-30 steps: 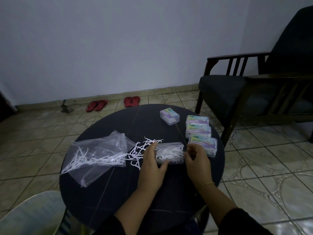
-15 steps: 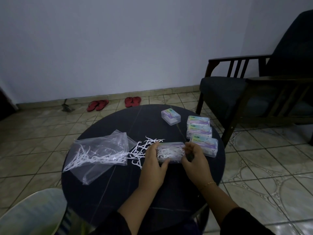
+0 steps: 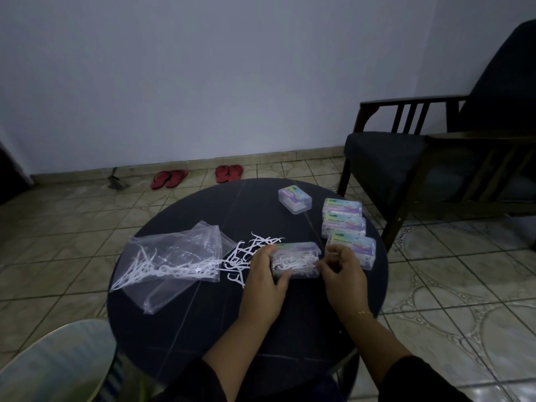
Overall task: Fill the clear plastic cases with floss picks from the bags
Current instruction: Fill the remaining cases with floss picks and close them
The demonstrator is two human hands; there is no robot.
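Left hand: the left hand (image 3: pixel 265 281) is gripping the left end of the case (image 3: pixel 295 260), thumb curling under its near edge.
Right hand: the right hand (image 3: pixel 343 274) is pinching the case's right end.
Case: sitting mid-table (image 3: pixel 185 329), packed with white picks.
Loose picks (image 3: pixel 246 253): lying just left of the case.
Bags (image 3: pixel 174 259): lying by the table's left edge, holding picks.
Filled cases (image 3: pixel 345 224): sitting along the right edge.

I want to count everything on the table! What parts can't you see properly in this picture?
Head view only:
- Case ends: covered by the left hand and right hand.
- Floss picks inside it: tangled, too dim to count.
- Label print on the stacked cases: too small.
- Picks in the bag: blurred by creased plastic.
- Table near edge: hidden by sleeves.
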